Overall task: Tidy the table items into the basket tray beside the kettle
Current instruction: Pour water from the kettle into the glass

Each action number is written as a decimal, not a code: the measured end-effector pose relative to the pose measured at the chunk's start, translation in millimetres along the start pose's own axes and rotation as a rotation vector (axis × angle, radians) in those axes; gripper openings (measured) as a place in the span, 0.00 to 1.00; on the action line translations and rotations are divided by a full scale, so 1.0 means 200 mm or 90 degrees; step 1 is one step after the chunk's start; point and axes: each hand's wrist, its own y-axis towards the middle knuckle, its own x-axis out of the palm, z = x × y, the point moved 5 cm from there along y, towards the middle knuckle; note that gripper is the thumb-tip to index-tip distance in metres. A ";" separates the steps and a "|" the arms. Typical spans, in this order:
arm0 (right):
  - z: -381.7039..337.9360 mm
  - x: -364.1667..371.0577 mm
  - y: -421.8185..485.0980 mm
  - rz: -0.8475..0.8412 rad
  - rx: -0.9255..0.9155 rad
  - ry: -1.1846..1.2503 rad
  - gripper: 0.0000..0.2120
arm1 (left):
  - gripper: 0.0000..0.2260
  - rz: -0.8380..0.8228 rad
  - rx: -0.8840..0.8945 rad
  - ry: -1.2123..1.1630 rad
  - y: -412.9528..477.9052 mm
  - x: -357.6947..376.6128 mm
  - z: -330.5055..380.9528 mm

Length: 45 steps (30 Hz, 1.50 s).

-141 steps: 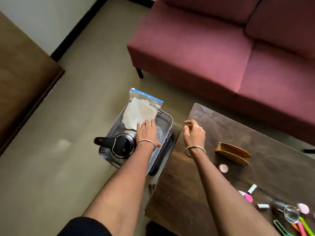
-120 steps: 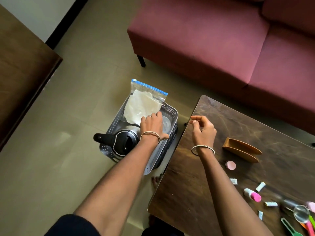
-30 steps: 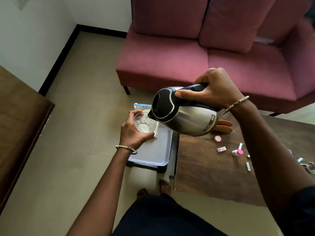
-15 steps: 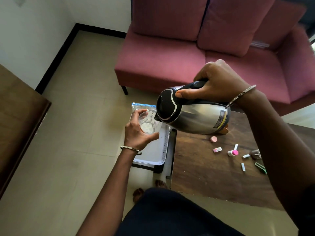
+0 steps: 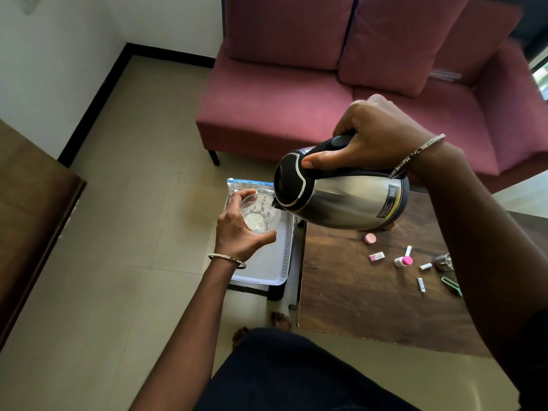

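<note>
My right hand (image 5: 379, 134) grips the black handle of a steel kettle (image 5: 347, 200), tipped on its side with the spout at the rim of a clear glass (image 5: 261, 215). My left hand (image 5: 237, 232) holds that glass from the left, above the white basket tray (image 5: 267, 268) on the floor. A zip bag (image 5: 249, 185) leans at the tray's far end. Small items lie on the dark wooden table (image 5: 355, 304): a pink round cap (image 5: 370, 238), a small packet (image 5: 376, 256), a pink-capped bottle (image 5: 403, 260) and several tiny tubes.
A maroon sofa (image 5: 296, 99) stands behind the table and tray. A brown wooden surface (image 5: 29, 209) fills the left edge. Tiled floor lies between them. A strainer (image 5: 443, 261) and a green tool (image 5: 450, 284) peek out beside my right forearm. My feet are near the table's corner.
Seconds ago the kettle stood in the tray with my left hand beside it. Now it is lifted and tipped at the glass; over the last second both shifted slightly right.
</note>
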 end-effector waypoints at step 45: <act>-0.19 -0.24 -0.25 0.029 -0.023 -0.008 0.33 | 0.37 0.061 0.015 -0.051 -0.15 -0.14 0.26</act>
